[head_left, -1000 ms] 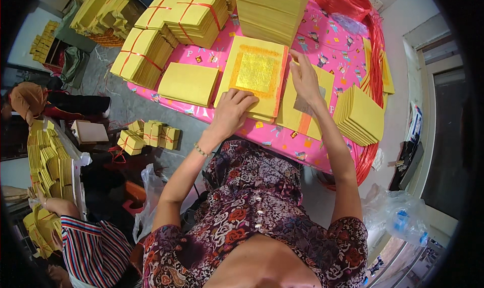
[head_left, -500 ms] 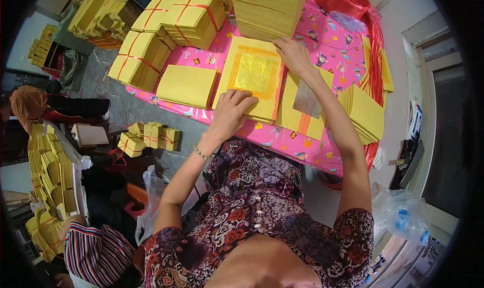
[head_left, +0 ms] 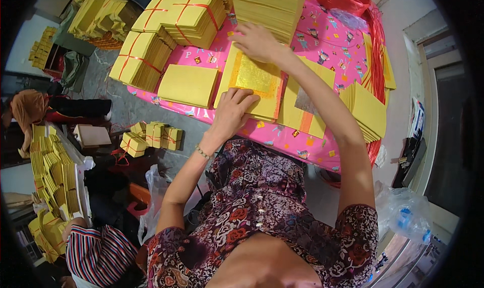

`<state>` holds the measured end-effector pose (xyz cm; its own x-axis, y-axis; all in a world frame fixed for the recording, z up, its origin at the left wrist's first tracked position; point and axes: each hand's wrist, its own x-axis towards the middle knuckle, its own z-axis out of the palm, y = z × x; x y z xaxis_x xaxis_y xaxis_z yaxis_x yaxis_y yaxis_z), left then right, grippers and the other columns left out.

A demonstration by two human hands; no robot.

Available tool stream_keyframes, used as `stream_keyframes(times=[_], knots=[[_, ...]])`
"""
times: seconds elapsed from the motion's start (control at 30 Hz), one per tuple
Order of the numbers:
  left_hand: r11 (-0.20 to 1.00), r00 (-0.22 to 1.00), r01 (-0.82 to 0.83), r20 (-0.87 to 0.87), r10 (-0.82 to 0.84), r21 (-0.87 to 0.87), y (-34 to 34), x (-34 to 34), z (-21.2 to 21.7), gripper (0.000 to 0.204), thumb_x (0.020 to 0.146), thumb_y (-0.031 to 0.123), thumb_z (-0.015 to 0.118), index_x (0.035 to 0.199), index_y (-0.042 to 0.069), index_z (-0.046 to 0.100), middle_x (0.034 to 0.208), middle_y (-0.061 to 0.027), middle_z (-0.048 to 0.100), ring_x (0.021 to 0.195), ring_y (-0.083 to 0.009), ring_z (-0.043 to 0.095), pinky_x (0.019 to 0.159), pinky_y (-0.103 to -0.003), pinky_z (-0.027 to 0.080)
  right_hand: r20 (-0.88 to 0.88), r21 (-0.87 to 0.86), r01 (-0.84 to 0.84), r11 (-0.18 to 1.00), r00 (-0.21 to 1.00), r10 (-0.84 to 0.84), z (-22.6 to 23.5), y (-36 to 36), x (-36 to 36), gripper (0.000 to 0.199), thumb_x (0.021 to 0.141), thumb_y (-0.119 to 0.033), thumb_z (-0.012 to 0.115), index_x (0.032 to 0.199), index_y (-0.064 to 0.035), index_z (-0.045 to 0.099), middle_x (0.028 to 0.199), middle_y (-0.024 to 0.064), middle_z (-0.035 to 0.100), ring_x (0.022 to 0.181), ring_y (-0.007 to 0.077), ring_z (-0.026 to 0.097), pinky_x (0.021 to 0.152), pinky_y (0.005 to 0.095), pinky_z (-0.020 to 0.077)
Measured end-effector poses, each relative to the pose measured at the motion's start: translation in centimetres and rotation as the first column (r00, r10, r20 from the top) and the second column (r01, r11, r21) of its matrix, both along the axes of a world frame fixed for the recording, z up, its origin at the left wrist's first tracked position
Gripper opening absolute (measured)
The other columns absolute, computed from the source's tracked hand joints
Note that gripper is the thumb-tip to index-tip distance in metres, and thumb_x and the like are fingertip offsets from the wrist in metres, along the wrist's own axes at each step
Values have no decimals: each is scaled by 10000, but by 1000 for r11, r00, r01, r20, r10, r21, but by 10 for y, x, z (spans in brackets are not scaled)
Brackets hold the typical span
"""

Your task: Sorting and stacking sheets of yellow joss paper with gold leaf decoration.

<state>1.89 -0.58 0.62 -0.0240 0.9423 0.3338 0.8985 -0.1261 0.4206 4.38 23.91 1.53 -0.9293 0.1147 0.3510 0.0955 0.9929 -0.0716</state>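
A stack of yellow paper sheets (head_left: pixel 269 99) lies before me on the pink patterned table cover. Its top sheet bears a shiny gold square (head_left: pixel 253 76) with an orange border. My left hand (head_left: pixel 233 108) rests on the stack's near left part, fingers laid on the paper and thumb apart. Across the far edge reaches my right hand (head_left: pixel 259 43), its fingers stretched out to the left and nothing visible in them. It hides the top of the sheet; whether it touches the paper I cannot tell. Beside the stack, a yellow sheet with a silver square (head_left: pixel 304 102) lies partly under my right forearm.
A tall yellow paper pile (head_left: pixel 267 10) stands behind the stack. To the left are a folded pile (head_left: pixel 188 85) and bundles tied with red string (head_left: pixel 141 56). Fanned sheets (head_left: pixel 363 111) and red strands (head_left: pixel 373 51) lie at right. Other people work at far left.
My right hand has moved left from the stack's far right corner, across its far edge, with the fingers now stretched out. My left hand stays on the stack.
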Motion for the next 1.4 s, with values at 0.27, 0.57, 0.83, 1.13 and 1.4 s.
stream_keyframes(times=[0.27, 0.57, 0.83, 1.13, 1.4], knots=[[999, 1000, -16, 19, 16, -32, -2, 0, 1, 602, 658, -22, 709, 1236, 122, 623, 1231, -69, 603, 1159, -308, 526, 971, -431, 444, 144, 99, 2, 995, 989, -16, -9, -30, -33, 410, 977, -448, 531, 952, -107, 755, 1094, 86, 612, 1156, 266, 513, 1018, 475, 391], [999, 1000, -28, 8, 28, -26, -1, 0, 4, 605, 661, -18, 709, 1242, 125, 619, 1241, -67, 600, 1173, -309, 521, 978, -432, 432, 162, 19, 14, 1000, 987, -17, -8, -27, -29, 401, 987, -436, 517, 1007, -105, 742, 1127, 106, 621, 1148, 277, 540, 1002, 481, 399], [1000, 999, -17, -37, 17, -16, -2, -1, 3, 569, 672, 17, 742, 1218, 114, 618, 1212, -70, 601, 1147, -292, 534, 944, -415, 440, 127, -22, -8, 1000, 992, 10, -12, -21, -23, 388, 991, -423, 513, 1070, -96, 705, 1174, 121, 611, 1167, 293, 553, 1000, 494, 420], [999, 1000, -14, -8, 14, -29, 0, -2, 3, 576, 687, 6, 714, 1242, 125, 613, 1228, -67, 595, 1152, -295, 530, 964, -424, 433, 117, -170, 318, 933, 946, -301, 15, -15, 33, 308, 975, -294, 569, 1166, -67, 651, 1126, 143, 635, 1025, 354, 636, 856, 470, 523], [971, 970, -239, -37, 239, -12, -8, 3, 9, 763, 643, 140, 851, 1343, 137, 548, 1333, -124, 524, 1222, -338, 482, 1005, -463, 400, -121, -660, 282, 696, 875, -469, 20, -85, 140, 310, 1015, -232, 515, 1245, -50, 613, 1161, 174, 628, 1052, 364, 631, 904, 438, 499]])
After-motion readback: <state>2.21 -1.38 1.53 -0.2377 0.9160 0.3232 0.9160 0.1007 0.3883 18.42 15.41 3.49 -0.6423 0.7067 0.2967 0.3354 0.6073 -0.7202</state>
